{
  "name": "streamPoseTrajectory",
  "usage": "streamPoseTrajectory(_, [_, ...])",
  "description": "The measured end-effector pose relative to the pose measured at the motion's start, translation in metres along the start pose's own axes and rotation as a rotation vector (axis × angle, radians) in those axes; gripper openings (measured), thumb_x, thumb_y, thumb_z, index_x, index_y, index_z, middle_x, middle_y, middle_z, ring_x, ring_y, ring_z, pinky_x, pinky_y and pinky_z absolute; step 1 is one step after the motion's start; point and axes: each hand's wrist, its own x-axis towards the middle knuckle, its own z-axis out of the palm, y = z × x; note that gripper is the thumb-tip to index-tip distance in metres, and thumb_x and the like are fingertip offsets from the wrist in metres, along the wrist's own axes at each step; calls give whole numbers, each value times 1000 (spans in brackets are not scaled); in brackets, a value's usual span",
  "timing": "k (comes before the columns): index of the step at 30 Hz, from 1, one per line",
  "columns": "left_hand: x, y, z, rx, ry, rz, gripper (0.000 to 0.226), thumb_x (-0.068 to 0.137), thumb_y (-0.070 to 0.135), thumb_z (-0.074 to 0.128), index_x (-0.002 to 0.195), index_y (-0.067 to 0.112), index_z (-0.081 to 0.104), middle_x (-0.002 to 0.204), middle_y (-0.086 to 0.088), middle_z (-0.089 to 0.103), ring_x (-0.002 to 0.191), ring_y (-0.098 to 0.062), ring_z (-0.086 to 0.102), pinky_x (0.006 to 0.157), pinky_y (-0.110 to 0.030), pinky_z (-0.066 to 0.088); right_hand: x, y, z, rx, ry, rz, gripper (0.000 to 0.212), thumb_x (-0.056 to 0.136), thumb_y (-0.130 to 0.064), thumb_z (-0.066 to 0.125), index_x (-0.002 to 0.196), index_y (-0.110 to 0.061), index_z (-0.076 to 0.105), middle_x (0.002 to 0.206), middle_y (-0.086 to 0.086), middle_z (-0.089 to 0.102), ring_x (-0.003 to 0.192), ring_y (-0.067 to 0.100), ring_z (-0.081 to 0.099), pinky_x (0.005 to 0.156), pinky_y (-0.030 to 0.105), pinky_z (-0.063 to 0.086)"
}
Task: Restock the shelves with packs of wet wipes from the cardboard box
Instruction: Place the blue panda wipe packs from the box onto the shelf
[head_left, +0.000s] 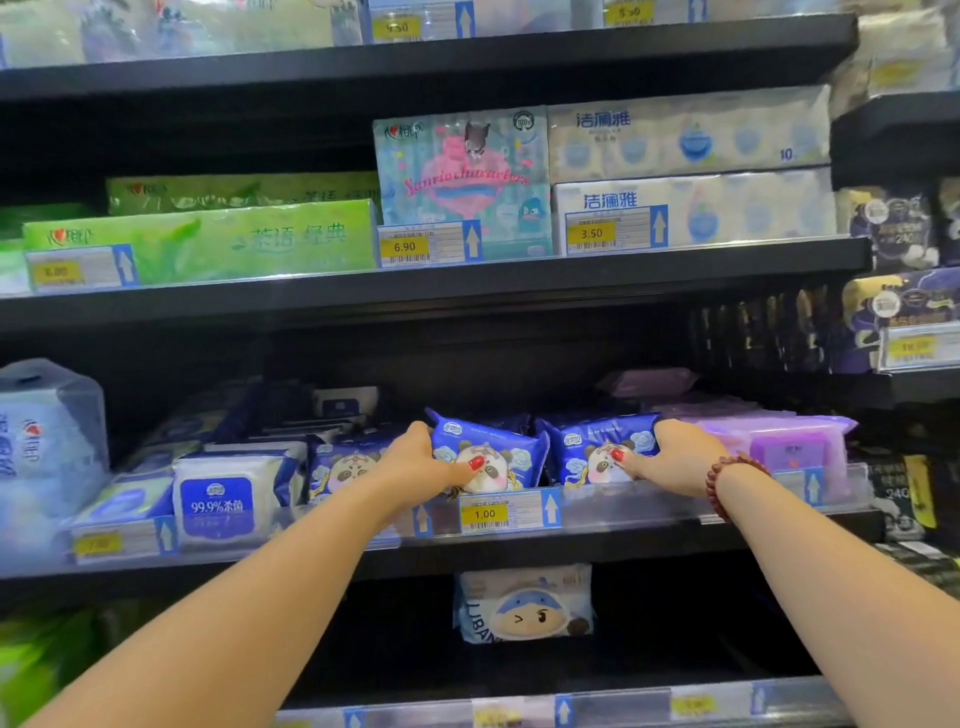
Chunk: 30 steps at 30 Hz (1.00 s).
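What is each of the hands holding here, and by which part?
The left hand grips the middle blue panda pack by its left edge, thumb on the front. The right hand grips the right blue panda pack by its right edge.

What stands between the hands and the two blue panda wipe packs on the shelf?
Nothing visible. The left hand grips the left panda pack and the right hand grips the right panda pack, both behind the shelf's price rail.
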Motion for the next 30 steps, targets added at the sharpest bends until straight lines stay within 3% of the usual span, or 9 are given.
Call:
streamPoseTrajectory(3, [-5, 1, -3, 108, 68, -15, 41, 67, 35, 83, 71, 15, 47, 71, 3, 60, 69, -11, 54, 61, -26, 45, 1, 1, 1, 21, 5, 1, 41, 90, -57, 52, 86, -16, 46, 82, 0, 51, 71, 11, 48, 59, 24, 37])
streamPoseTrajectory(5, [-6, -2, -7, 126, 76, -25, 50, 64, 37, 85, 58, 16, 40, 52, 5, 55, 56, -10, 46, 54, -24, 35, 0, 2, 1, 26, 7, -2, 42, 90, -57, 52, 90, -15, 47, 80, -1, 50, 71, 11, 48, 59, 24, 38])
streamPoseTrajectory(10, [-5, -8, -10, 167, 85, -15, 53, 69, 52, 76, 55, 15, 41, 55, 0, 43, 55, -12, 41, 54, -25, 33, 0, 2, 1, 26, -1, 0, 43, 90, -59, 50, 88, -16, 46, 78, -3, 49, 75, 12, 50, 63, 24, 40])
streamPoseTrajectory(18, [-15, -7, -4, 321, 160, 65, 41, 76, 55, 68, 64, 19, 51, 61, 7, 56, 57, -5, 51, 50, -19, 36, -12, -7, 4, 38, 106, 68, 45, 87, -59, 55, 92, -15, 48, 93, 2, 56, 85, 19, 53, 72, 29, 44])
streamPoseTrajectory(21, [-24, -5, -9, 324, 167, 111, 31, 80, 47, 69, 72, 20, 56, 77, 5, 67, 69, -7, 58, 56, -21, 44, -24, -12, 5, 107, 192, 82, 44, 84, -57, 61, 82, -14, 48, 91, 5, 59, 80, 21, 53, 67, 30, 40])
streamPoseTrajectory(23, [-34, -5, -16, 377, 204, 164, 25, 83, 42, 67, 89, 19, 60, 95, 2, 67, 82, -10, 60, 68, -26, 51, -35, -14, 2, 118, 231, 79, 40, 86, -49, 62, 95, -10, 52, 100, 9, 60, 84, 24, 53, 67, 29, 38])
streamPoseTrajectory(27, [-68, -7, -32, 590, 280, 358, 39, 88, 43, 60, 120, 22, 56, 118, 4, 57, 107, -13, 54, 84, -29, 48, -60, -15, -6, 98, 345, 78, 35, 89, -40, 61, 107, -10, 56, 108, 11, 63, 85, 25, 53, 69, 29, 40])
streamPoseTrajectory(30, [-93, -13, -38, 645, 271, 439, 47, 89, 45, 57, 130, 22, 50, 129, 4, 53, 121, -14, 47, 94, -31, 45, -76, -11, -7, 54, 374, 49, 43, 87, -43, 60, 116, -11, 56, 114, 12, 61, 103, 31, 57, 82, 36, 49])
